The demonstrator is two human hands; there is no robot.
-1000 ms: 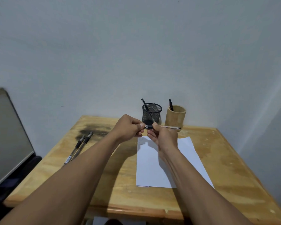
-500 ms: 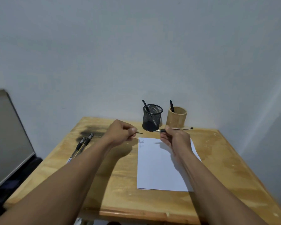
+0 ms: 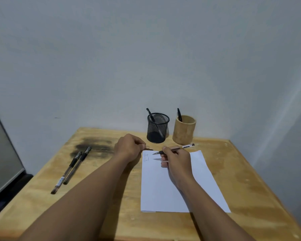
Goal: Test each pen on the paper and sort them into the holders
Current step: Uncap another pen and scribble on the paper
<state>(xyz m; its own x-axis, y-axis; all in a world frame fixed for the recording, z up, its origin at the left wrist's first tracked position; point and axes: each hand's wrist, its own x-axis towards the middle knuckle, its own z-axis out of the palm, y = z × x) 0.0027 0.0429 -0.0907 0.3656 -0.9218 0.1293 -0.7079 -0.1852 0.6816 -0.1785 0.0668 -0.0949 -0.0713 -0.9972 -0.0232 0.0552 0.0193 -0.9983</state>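
White paper sheet point(image 3: 160, 188) on the wooden counter point(image 3: 250, 180); over its far left corner the right hand point(image 3: 176, 160) pinches a slim clear-barrelled pen point(image 3: 183, 147) at the dark grip, tip just above the paper. Left hand point(image 3: 129, 148), beside that corner, pinches the small pen cap point(image 3: 146, 148). Judged: pen light, stiff, smooth, so hold at the grip; beyond stand a black mesh holder point(image 3: 157, 129) and a bamboo holder point(image 3: 184, 131), one pen each.

I see a wooden table point(image 3: 42, 197), dark stain point(image 3: 94, 148) just left of the left hand point(image 3: 129, 148). 2 pale walls point(image 3: 146, 49) meet beyond.
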